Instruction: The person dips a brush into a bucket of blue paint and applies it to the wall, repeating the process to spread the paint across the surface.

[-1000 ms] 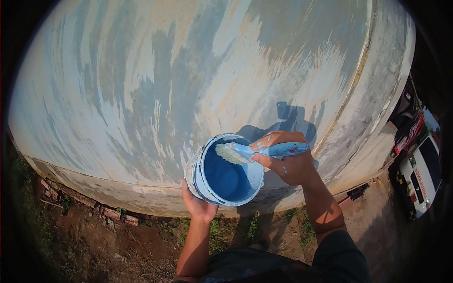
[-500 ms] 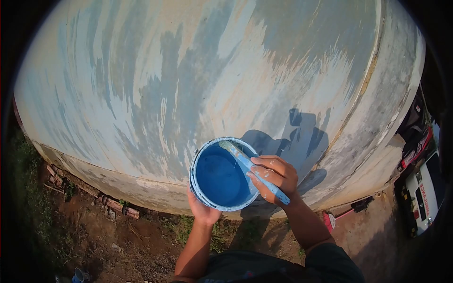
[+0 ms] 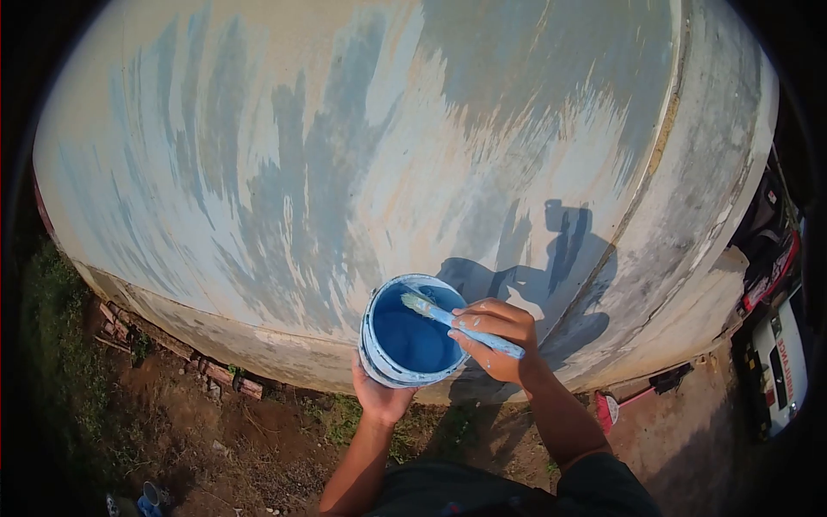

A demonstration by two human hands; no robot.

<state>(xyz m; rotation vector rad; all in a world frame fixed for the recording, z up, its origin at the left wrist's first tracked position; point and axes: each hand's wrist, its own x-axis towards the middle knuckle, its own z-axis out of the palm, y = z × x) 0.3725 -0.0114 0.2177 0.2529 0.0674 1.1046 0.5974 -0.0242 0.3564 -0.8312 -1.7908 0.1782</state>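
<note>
My left hand is closed around the lower left side of a white paint bucket, holding it up in front of the wall. Blue paint lies inside, and the bucket's rim is smeared with it. A paint-spattered paintbrush is gripped in my right hand, fingers wrapped around its light blue handle. Its bristles point up and left, over the bucket's opening. Behind both hands stands the wall, streaked with uneven pale blue and grey-blue strokes over beige.
A white vehicle marked AMBULANCE stands at the right, near a red broom. Bricks line the wall's foot on the left. Bare soil and grass lie below. A small blue container sits at bottom left.
The bucket has moved slightly down and right and tilted, with my left hand on it. The brush has swung flatter, its bristles lower over the opening.
</note>
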